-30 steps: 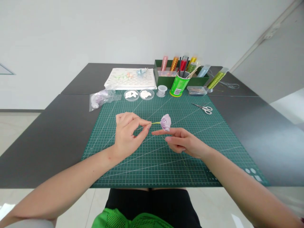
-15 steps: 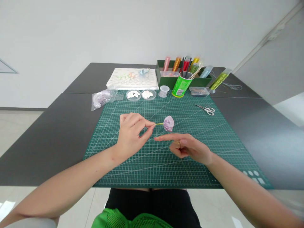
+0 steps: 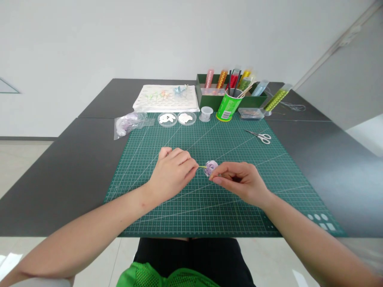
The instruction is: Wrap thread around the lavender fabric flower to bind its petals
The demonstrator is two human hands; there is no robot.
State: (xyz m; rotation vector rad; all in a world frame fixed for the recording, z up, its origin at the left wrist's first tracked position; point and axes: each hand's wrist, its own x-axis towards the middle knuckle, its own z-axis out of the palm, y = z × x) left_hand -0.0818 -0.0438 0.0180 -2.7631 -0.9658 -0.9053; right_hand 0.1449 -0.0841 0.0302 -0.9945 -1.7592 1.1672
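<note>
A small pale purple flower (image 3: 210, 167) on a thin yellow-green stem lies sideways above the green cutting mat (image 3: 191, 215). The stem's end is pinched between the thumb and forefinger of my left hand (image 3: 175, 171). My right hand (image 3: 243, 183) has its thumb and forefinger closed on the flower's lower right edge, covering part of the petals. Its other fingers are curled in.
Across the mat's back stand two dishes of white pieces (image 3: 167, 119), clear spools (image 3: 206, 114) and a green can (image 3: 228, 107) of sticks. Scissors (image 3: 261, 136) lie at right, a plastic bag (image 3: 128, 124) at left. Behind are a green box (image 3: 206, 101) and white sheets (image 3: 164, 104).
My right hand has gone from pointing with its forefinger below the stem to pinching the flower's edge. My left hand and the flower have come slightly lower, toward me.
</note>
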